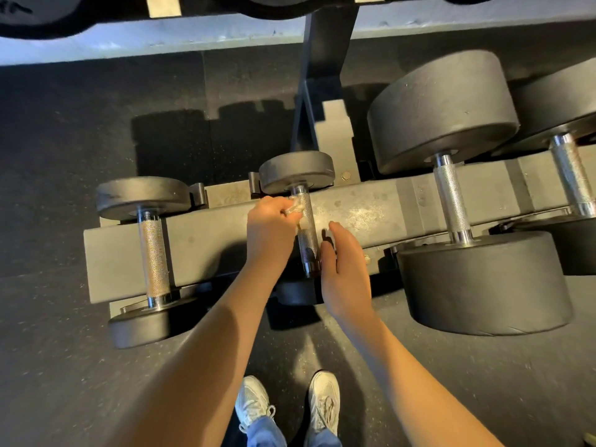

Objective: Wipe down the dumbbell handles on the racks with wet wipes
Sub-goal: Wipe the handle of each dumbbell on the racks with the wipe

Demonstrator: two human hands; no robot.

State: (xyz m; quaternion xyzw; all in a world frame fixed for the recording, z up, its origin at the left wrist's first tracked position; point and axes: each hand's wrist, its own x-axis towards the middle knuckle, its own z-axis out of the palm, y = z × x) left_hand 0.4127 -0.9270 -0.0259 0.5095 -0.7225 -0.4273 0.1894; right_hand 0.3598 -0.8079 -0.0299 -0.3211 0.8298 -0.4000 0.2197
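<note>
Wiping a rack dumbbell handle (306, 240).
Left hand (269, 227) clutches a wet wipe (294, 208) against it; right hand (342, 272) lies flat-fingered alongside.

You stand on a dark, speckled floor (64, 317); an interlocking tile seam crosses its far part. Your white lace-up shoes (253, 403) are side by side at the bottom edge, toes forward. Blue jeans (266, 432) cover the ankles.

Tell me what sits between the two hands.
In the head view, the middle dumbbell's knurled handle runs between the left hand, which holds a wet wipe against it, and the open right hand.
</note>
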